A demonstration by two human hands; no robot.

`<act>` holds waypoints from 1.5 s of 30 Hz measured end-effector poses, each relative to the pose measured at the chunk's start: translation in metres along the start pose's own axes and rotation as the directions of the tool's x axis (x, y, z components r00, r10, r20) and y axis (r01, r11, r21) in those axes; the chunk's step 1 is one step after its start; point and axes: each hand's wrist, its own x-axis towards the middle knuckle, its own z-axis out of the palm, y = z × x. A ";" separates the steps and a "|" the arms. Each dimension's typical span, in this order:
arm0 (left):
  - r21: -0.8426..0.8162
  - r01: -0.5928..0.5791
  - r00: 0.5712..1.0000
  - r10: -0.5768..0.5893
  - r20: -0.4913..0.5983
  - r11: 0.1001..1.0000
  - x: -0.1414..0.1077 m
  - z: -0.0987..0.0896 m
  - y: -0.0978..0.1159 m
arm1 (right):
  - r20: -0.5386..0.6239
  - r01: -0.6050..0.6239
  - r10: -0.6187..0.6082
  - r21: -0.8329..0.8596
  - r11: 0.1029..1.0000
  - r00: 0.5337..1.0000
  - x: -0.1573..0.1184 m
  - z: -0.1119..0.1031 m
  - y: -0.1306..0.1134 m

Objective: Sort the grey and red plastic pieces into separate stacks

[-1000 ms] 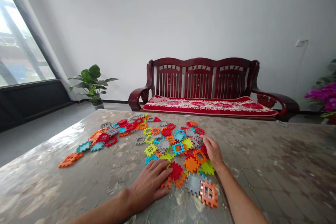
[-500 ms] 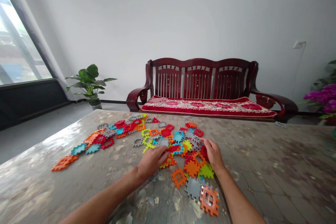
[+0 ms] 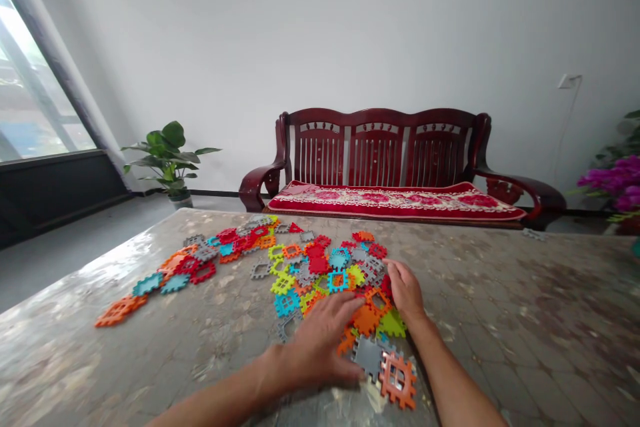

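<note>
Left grip (image 3: 324, 341) is spread, thumb apart from fingers, over a flat, notched orange plastic tile (image 3: 367, 321); contact is unclear. Right grip (image 3: 407, 290) curls beside a grey openwork plastic tile (image 3: 373, 271); whether it pinches anything, I cannot tell. Handling loose tiles on the patterned grey-brown tabletop (image 3: 500, 320) seems the step; lifting one would call for fingertips under an edge. Overlaps and the left hand hide some tiles.

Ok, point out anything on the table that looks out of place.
One gray piece lies alone by the table's far edge, off to the right, while the other pieces lie bunched together. I see nothing spilled.
</note>
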 end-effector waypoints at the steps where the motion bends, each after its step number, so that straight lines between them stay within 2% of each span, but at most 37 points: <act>1: 0.016 -0.049 0.998 0.049 0.038 0.999 -0.002 0.008 0.007 | 0.002 0.019 -0.019 -0.054 0.998 1.000 0.000 0.000 0.001; 4: 0.082 -0.084 0.993 0.077 0.084 0.993 -0.001 0.029 0.017 | 0.050 0.090 -0.080 -0.264 0.960 0.996 -0.001 -0.002 0.002; 8: 0.138 0.032 0.999 -0.033 0.003 0.990 0.011 0.042 0.015 | 0.152 0.134 -0.066 -0.498 0.857 0.986 -0.004 -0.004 -0.007; 12: 0.143 0.078 0.997 -0.079 0.003 0.987 0.021 0.044 0.014 | 0.188 0.143 -0.035 -0.602 0.785 0.982 -0.007 -0.001 -0.020; 15: 0.152 0.107 0.994 -0.111 0.018 0.983 0.026 0.044 0.017 | 0.151 0.090 0.003 -0.606 0.790 0.989 -0.007 0.002 -0.023; 19: 0.149 0.106 0.993 -0.112 0.038 0.983 0.032 0.042 0.022 | 0.114 -0.010 0.079 -0.510 0.860 0.990 -0.003 0.001 -0.023; 23: 0.146 0.085 0.996 -0.088 0.013 0.986 0.038 0.039 0.027 | 0.219 -0.097 0.182 -0.351 0.931 0.958 0.003 -0.001 -0.026; 25: 0.155 0.087 0.996 -0.087 -0.004 0.984 0.040 0.039 0.027 | 0.318 -0.230 0.279 -0.184 0.956 0.906 0.004 -0.002 -0.029; 27: 0.161 0.070 0.998 -0.070 -0.011 0.984 0.043 0.039 0.027 | 0.420 -0.366 0.345 -0.032 0.930 0.840 0.004 -0.002 -0.031; 29: 0.162 0.038 0.999 -0.034 -0.025 0.986 0.046 0.039 0.027 | 0.497 -0.461 0.370 0.071 0.884 0.785 0.004 -0.003 -0.034; 32: 0.169 -0.008 0.998 0.019 -0.059 0.986 0.049 0.037 0.024 | 0.556 -0.546 0.378 0.168 0.821 0.740 0.004 -0.007 -0.039; 35: 0.176 -0.056 0.993 0.074 -0.093 0.983 0.054 0.030 0.017 | 0.564 -0.555 0.349 0.244 0.795 0.748 0.011 -0.007 -0.048; 38: 0.159 -0.110 0.984 0.130 -0.125 0.981 0.059 0.015 0.005 | 0.531 -0.514 0.312 0.288 0.808 0.788 0.026 0.000 -0.058; 42: 0.154 -0.126 0.971 0.153 -0.184 0.980 0.065 -0.010 -0.019 | 0.488 -0.456 0.265 0.327 0.828 0.832 0.050 0.024 -0.067; 45: 0.164 -0.080 0.967 0.116 -0.226 0.983 0.067 -0.022 -0.043 | 0.468 -0.418 0.237 0.333 0.845 0.851 0.062 0.046 -0.068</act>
